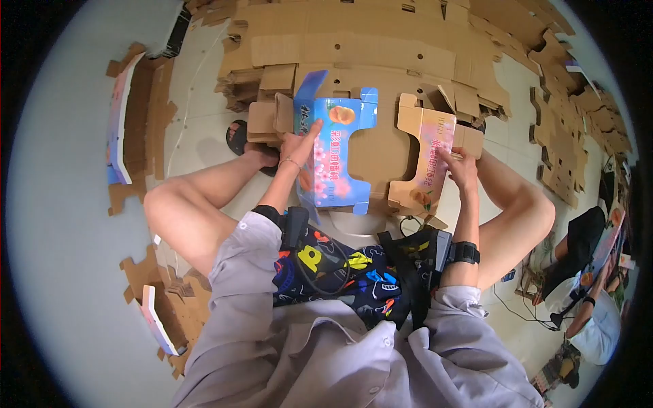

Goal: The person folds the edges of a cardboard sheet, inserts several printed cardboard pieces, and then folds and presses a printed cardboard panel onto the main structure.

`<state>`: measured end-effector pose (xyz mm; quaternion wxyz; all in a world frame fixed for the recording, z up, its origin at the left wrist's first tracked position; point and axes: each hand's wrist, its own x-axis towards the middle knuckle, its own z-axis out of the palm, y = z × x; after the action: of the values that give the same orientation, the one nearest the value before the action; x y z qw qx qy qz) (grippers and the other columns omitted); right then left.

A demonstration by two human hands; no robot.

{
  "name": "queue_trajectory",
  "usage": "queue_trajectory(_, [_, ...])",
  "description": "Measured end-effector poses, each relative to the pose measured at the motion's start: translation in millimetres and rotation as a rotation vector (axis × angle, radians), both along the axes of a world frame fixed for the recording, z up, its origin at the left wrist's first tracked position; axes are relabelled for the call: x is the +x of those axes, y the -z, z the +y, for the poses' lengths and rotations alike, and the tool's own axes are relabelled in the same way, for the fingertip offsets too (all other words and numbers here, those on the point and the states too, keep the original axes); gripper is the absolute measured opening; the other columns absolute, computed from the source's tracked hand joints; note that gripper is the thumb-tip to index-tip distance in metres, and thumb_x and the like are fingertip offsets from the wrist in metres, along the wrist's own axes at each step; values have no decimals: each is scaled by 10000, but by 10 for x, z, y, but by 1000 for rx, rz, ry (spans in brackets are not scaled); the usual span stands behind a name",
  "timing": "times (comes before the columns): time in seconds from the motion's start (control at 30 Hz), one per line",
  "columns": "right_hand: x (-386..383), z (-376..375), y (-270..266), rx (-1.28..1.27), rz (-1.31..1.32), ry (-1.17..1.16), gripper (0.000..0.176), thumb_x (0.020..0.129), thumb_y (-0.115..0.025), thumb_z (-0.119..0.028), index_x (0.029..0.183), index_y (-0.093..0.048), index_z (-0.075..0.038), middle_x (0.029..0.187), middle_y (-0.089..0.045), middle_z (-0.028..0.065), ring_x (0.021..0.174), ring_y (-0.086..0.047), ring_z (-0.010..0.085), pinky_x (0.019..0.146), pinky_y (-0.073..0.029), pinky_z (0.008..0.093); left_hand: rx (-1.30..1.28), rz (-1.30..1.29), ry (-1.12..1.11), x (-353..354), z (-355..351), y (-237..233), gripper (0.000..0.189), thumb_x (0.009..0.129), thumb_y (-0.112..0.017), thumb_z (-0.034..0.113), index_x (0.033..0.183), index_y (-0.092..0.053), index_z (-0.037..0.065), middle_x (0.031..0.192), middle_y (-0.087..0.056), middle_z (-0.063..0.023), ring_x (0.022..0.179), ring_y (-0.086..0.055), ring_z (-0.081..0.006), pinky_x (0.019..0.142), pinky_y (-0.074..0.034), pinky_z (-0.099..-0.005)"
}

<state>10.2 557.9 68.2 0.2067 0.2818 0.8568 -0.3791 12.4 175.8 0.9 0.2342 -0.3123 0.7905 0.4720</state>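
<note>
A printed cardboard carton (340, 156) lies between my knees, its top panels parted around a wide cut-out. Blue and pink print with peach pictures covers the left panel; the right panel (432, 153) is pink and orange. My left hand (299, 148) grips the outer edge of the left panel, thumb on the printed face and fingers mostly hidden. On the other side, my right hand (460, 166) is closed on the right panel's outer edge. Plain brown flaps (267, 121) stick out beyond the left hand. Brown cardboard shows through the gap between the panels.
Stacked flat brown cardboard (381, 41) lies just ahead, with more sheets (561, 129) to the right. Printed cartons (121, 122) stand at the left, another (160, 319) lower down. At the far right a person (595, 326) works with a printed carton; black cables (524, 306) run nearby.
</note>
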Motion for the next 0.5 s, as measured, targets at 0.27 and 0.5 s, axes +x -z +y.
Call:
queue_trajectory(0.27, [230,-204,502,-395,247,206,942,692,-804,-286,1398,-245,-9,1200,-541,166,1067,-556,244,900,-450,348,14,120,-46,11,16,59,1185,622,-648,727,1312,-289,-168,1254,-480,-333,1195,-487,-386,1019,-368,-380])
queue_trajectory(0.5, [129,-65,-71,-677,450,117,738,794,-703,-195,1387,-309,-2,1179,-565,132,980,-598,186,835,-494,304,42,257,-198,-35,-31,85,1253,633,-652,726,1348,-167,-181,1378,-354,-301,1281,-394,-349,1055,-316,-356])
